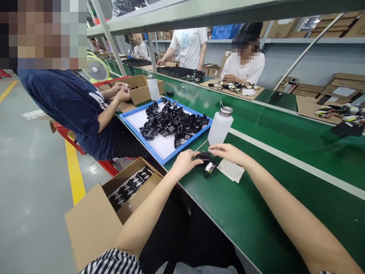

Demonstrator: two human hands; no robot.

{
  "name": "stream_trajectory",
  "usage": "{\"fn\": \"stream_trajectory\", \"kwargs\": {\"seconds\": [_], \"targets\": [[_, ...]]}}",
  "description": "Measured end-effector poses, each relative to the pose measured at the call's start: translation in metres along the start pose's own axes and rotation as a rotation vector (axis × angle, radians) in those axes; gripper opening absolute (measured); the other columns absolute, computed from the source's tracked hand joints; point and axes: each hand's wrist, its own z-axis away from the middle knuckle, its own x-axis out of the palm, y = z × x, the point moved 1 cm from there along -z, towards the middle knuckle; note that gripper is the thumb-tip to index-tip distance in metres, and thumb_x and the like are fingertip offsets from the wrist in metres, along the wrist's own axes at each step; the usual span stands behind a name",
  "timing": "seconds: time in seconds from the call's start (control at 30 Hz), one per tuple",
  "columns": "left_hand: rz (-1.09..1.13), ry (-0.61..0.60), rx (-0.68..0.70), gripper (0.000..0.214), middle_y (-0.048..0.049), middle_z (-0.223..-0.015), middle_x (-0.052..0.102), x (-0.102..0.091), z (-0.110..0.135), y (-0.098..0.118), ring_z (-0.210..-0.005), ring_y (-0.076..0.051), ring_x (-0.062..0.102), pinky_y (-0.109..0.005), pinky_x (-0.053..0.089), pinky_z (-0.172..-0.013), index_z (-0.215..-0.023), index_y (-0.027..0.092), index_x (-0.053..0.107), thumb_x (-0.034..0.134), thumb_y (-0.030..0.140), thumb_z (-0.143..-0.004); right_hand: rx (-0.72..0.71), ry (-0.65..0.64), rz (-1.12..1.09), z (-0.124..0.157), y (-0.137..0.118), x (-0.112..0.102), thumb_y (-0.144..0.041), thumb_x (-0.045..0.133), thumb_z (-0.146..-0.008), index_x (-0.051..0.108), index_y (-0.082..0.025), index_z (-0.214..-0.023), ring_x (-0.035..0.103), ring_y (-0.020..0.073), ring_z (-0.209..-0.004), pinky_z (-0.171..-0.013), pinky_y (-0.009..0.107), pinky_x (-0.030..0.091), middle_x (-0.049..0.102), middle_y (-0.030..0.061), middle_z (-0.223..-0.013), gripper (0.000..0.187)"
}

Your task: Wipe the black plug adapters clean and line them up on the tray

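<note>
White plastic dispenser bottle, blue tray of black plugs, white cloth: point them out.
White plastic dispenser bottle (219,128), head view, on its body.
Blue tray of black plugs (171,156), head view, on its near rim.
White cloth (232,170), head view, on its middle.

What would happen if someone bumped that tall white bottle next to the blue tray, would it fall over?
The white bottle stands tall and narrow with a metal cap, so a bump near the top would probably tip it. Its plastic looks cloudy and thin, so it likely feels light. How full it is cannot be told. The right hand is close by.

Green belt (256,213), blue tray (186,146), black plugs (171,121), white bottle (219,127), striped sleeve (114,264)
</note>
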Motion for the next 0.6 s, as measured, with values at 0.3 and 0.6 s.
{"fn": "stream_trajectory", "kwargs": {"seconds": [0.3,0.6], "targets": [[0.395,0.047,-0.123,0.039,0.0041,-0.055,0.054,0.023,0.007,-0.014,-0.052,-0.010,0.050,-0.022,0.040,-0.058,-0.099,0.017,0.052,0.057,0.026,-0.062,0.093,0.192,0.043,0.023,0.027,0.008,-0.029,0.046,-0.069,0.049,-0.017,-0.102,0.051,0.0176,-0.084,-0.069,0.031,0.041,0.053,0.0074,-0.100,0.036],[0.840,0.265,-0.150,0.024,-0.0029,-0.079,0.055,0.021,0.007,-0.002,-0.063,-0.009,0.052,-0.020,0.042,-0.053,-0.083,0.013,0.049,0.054,0.024,-0.063,-0.043,0.048,-0.050,0.006,-0.011,0.019,-0.035,0.050,-0.066,0.032,-0.013,-0.116,0.053,0.0163,-0.069,-0.057,0.029,0.042,0.055,0.0053,-0.081,0.058]]}}
